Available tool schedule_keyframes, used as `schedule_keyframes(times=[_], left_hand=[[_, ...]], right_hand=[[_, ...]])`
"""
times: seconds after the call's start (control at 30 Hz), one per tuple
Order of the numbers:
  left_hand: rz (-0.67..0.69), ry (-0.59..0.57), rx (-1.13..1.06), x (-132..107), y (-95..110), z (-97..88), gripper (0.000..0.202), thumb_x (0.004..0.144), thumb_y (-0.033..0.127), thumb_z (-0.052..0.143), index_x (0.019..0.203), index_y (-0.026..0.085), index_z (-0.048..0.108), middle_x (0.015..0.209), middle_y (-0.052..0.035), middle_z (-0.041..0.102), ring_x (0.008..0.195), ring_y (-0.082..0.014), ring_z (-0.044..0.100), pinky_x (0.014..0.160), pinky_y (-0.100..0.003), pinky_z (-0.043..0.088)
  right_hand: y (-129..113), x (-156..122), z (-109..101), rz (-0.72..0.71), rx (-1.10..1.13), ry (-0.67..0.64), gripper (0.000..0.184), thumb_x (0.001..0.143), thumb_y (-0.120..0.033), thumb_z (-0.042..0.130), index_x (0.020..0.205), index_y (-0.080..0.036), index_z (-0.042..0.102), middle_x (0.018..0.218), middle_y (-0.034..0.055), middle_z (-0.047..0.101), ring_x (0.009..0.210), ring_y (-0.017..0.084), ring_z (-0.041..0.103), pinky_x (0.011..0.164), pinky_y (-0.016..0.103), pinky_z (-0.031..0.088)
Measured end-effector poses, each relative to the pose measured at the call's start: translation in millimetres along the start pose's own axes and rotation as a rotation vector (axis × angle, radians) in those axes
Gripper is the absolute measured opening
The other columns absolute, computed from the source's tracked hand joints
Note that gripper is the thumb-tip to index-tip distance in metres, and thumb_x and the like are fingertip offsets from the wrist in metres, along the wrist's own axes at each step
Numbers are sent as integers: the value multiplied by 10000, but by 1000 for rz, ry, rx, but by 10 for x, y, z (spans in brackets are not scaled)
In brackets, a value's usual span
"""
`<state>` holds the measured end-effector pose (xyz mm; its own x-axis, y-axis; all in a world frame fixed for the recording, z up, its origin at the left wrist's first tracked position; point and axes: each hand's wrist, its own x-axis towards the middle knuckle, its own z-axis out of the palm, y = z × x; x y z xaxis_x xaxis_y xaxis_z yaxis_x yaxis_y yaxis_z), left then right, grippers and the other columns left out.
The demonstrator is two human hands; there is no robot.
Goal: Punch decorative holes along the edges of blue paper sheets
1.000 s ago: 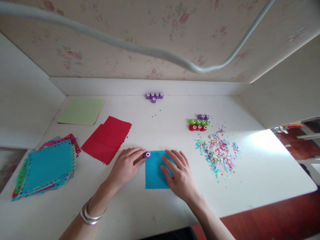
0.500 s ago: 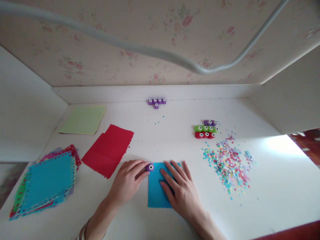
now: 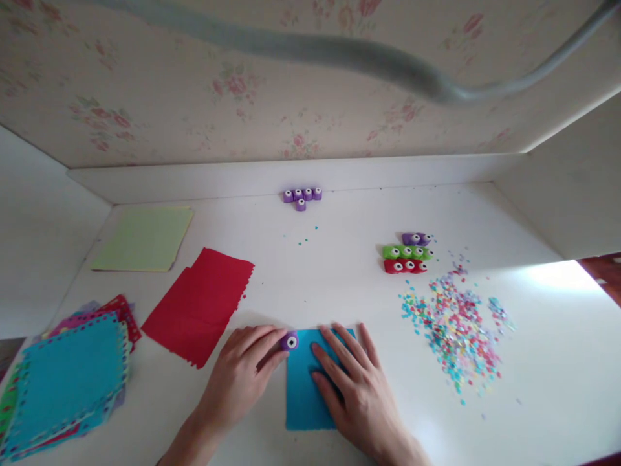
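Observation:
A blue paper square (image 3: 303, 395) lies near the front edge of the white table (image 3: 339, 285). A small purple paper punch (image 3: 290, 340) sits on its upper left corner. My left hand (image 3: 241, 377) has its fingers closed round the punch from the left. My right hand (image 3: 352, 388) lies flat on the blue paper with its fingers spread, holding nothing.
Two red paper sheets (image 3: 198, 304) and a pale green sheet (image 3: 144, 238) lie at the left. A stack of punched coloured sheets (image 3: 63, 382) sits at the front left. Purple punches (image 3: 303, 195) stand at the back. Green, red and purple punches (image 3: 406, 253) stand beside a confetti pile (image 3: 456, 330).
The camera has tilted, so everything sits lower in view. Both hands keep their places on the punch and the blue paper.

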<state>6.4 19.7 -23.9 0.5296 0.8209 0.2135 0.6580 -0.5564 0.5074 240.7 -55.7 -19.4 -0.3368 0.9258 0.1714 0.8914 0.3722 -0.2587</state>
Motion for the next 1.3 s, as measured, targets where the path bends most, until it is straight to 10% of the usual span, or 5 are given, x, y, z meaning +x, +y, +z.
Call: schedule_keyframes(times=[1.3], left_hand=[[-25, -33, -11, 20, -13, 4, 294, 940, 346, 587, 1221, 260, 610, 1124, -53, 690, 1008, -214, 641, 891, -349, 527]], right_hand=[[12, 8, -9, 8, 12, -13, 422, 923, -303, 585, 1343, -271, 572, 1480, 29, 469, 1355, 316, 441, 1172, 623, 211]])
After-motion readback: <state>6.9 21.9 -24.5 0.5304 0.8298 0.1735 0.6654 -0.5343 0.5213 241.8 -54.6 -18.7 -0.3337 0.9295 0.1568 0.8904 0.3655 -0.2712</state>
